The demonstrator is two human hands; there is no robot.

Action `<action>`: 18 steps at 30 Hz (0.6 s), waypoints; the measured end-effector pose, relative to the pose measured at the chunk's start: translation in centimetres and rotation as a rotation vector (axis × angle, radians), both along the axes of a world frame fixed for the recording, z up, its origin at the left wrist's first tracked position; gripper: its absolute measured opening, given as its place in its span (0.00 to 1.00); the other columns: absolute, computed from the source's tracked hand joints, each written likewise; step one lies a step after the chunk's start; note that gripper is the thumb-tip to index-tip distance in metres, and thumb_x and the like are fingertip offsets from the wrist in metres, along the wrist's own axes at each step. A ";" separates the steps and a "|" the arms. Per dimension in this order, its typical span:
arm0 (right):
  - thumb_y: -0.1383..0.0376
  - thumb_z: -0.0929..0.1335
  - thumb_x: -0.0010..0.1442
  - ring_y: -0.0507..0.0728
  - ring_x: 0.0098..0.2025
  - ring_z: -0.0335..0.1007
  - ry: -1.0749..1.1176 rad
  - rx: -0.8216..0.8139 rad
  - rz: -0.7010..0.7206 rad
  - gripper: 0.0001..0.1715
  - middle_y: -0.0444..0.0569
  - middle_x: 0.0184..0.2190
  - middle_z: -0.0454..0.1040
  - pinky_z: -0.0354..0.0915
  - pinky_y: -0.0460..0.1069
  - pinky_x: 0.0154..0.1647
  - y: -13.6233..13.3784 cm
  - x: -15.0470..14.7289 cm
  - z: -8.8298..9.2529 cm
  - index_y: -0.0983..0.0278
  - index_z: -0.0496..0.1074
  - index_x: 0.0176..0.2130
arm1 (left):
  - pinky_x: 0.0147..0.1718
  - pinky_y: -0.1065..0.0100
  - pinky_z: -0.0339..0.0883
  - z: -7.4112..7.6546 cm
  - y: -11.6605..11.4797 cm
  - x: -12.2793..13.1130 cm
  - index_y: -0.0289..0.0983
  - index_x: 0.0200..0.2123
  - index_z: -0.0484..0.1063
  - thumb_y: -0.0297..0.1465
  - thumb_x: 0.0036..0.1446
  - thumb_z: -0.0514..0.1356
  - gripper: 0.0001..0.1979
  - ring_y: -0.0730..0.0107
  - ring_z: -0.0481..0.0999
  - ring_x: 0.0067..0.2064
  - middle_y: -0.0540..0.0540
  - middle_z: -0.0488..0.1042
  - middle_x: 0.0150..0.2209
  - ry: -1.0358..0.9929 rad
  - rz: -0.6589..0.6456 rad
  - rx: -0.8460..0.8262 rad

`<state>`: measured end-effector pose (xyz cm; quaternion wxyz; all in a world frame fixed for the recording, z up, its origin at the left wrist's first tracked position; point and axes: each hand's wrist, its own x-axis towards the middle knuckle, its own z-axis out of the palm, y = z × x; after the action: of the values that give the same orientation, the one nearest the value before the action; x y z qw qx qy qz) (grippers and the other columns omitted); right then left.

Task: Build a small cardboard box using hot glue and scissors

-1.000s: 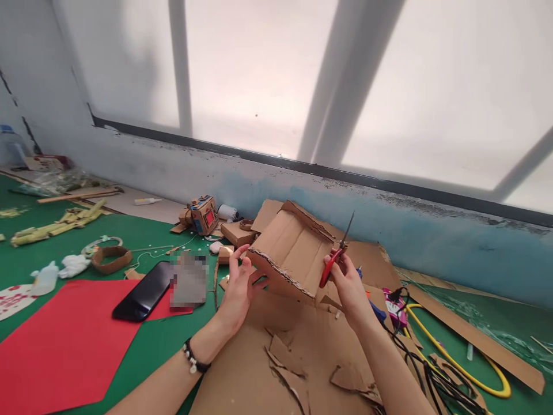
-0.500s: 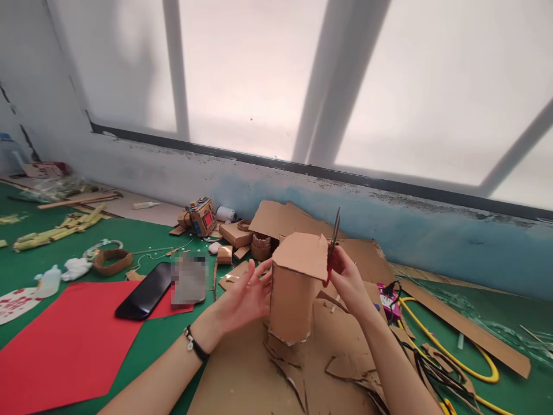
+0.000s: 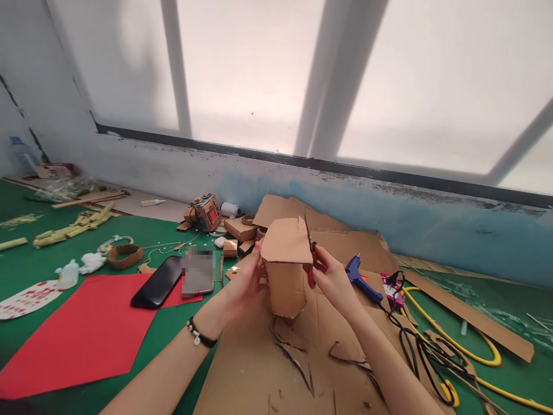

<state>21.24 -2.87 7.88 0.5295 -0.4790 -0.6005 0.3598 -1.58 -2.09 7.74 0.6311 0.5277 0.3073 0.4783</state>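
A small cardboard box (image 3: 287, 288) with a wider cardboard top piece (image 3: 286, 239) is held up over a large cardboard sheet. My left hand (image 3: 244, 282) grips its left side, the fingertips partly hidden behind it. In my right hand (image 3: 337, 282) are red-handled scissors (image 3: 311, 275), blades pointing up along the right edge of the top piece. Whether the blades are apart I cannot tell. Beneath the box, cut cardboard scraps (image 3: 298, 363) lie on the sheet.
A blue glue gun (image 3: 360, 278) lies to the right, near black cords and a yellow cable (image 3: 453, 328). Leftward are a black phone (image 3: 159, 282), a blurred grey phone-like object (image 3: 199, 274), red paper (image 3: 86, 334) and a cardboard ring (image 3: 125, 256). Cardboard pieces (image 3: 354, 248) line the wall.
The box and both hands have shifted slightly left and up in view. My left hand, spread beside the box before, has closed in on its side. The glue gun has come into view.
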 end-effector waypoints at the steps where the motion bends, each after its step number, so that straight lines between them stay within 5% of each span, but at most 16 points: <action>1: 0.52 0.74 0.57 0.60 0.45 0.78 0.024 -0.015 -0.005 0.26 0.51 0.44 0.82 0.73 0.51 0.44 -0.5 -0.4 0.0 0.61 0.78 0.52 | 0.65 0.40 0.70 0.2 -0.5 0.2 0.55 0.75 0.63 0.64 0.69 0.49 0.39 0.42 0.66 0.75 0.43 0.64 0.77 0.049 0.093 0.044; 4: 0.52 0.74 0.58 0.57 0.37 0.76 0.071 -0.067 -0.003 0.26 0.51 0.42 0.83 0.71 0.50 0.37 -2.3 -1.2 -0.1 0.62 0.79 0.51 | 0.78 0.44 0.47 0.6 -2.1 0.7 0.58 0.75 0.60 0.61 0.71 0.51 0.35 0.50 0.45 0.82 0.53 0.44 0.83 0.241 0.327 0.297; 7: 0.46 0.76 0.57 0.57 0.34 0.75 0.226 -0.169 -0.002 0.30 0.53 0.42 0.84 0.67 0.49 0.29 -3.8 -1.5 -0.3 0.62 0.80 0.51 | 0.79 0.44 0.38 0.9 -3.6 0.5 0.50 0.64 0.76 0.59 0.73 0.47 0.32 0.48 0.42 0.83 0.48 0.48 0.82 0.410 0.388 0.634; 10: 0.40 0.78 0.54 0.60 0.37 0.77 0.429 -0.248 -0.022 0.36 0.55 0.45 0.84 0.67 0.49 0.29 -4.7 -1.5 -0.3 0.63 0.81 0.50 | 0.78 0.41 0.36 0.9 -4.8 0.0 0.46 0.60 0.78 0.63 0.69 0.50 0.35 0.43 0.43 0.82 0.41 0.57 0.79 0.523 0.352 0.854; 15: 0.37 0.80 0.51 0.56 0.33 0.74 0.470 -0.206 -0.189 0.39 0.53 0.42 0.81 0.68 0.49 0.29 -7.1 0.0 -0.9 0.63 0.77 0.47 | 0.77 0.37 0.29 0.5 -6.0 -0.4 0.46 0.57 0.78 0.61 0.60 0.65 0.32 0.37 0.67 0.71 0.38 0.75 0.67 0.743 0.357 0.944; 18: 0.36 0.79 0.53 0.54 0.31 0.72 0.393 -0.156 -0.279 0.40 0.48 0.37 0.79 0.68 0.49 0.30 -9.3 1.1 -2.0 0.61 0.75 0.50 | 0.73 0.35 0.44 1.0 -5.7 0.3 0.45 0.49 0.80 0.59 0.57 0.69 0.28 0.36 0.74 0.59 0.37 0.80 0.57 0.846 0.506 0.950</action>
<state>22.33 -12.15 5.90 0.6421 -0.5176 -0.3847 0.4146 -1.33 -7.84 8.78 0.0254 0.8008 0.3982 0.4467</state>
